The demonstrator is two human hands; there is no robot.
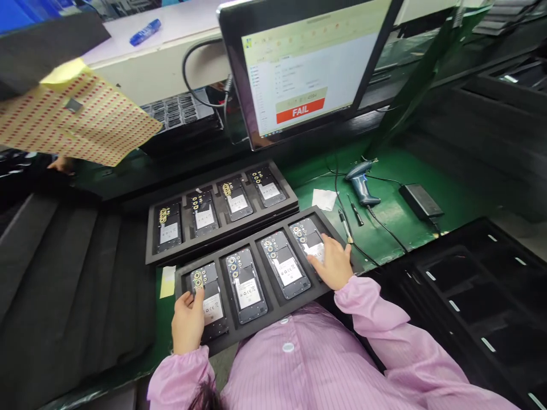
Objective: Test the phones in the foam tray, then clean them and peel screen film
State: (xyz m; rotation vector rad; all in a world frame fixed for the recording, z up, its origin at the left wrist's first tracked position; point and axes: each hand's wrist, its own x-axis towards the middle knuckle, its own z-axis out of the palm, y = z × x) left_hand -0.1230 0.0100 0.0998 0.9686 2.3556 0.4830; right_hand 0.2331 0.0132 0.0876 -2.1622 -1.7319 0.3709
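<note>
A black foam tray (pixel 265 276) lies in front of my body, with several opened phones in its slots, their white labels and camera rings facing up. My left hand (pixel 188 320) grips the tray's left end, its thumb over the edge of the leftmost phone (pixel 212 308). At the right end, my right hand (pixel 334 263) clasps the tray, the thumb reaching onto the rightmost phone (pixel 314 249). Between the hands lie two more phones, one being the dark phone (pixel 247 290). Fingers under the tray's ends are partly hidden.
Behind stands another phone tray (pixel 222 230), stacked on others. A monitor (pixel 311 74) shows a red FAIL banner. To the right lie a barcode scanner (pixel 362 185), pens (pixel 355 210), a power adapter (pixel 421 201) and cables. Black trays (pixel 470 285) sit at right; dotted sticker sheet (pixel 85 114) hangs upper left.
</note>
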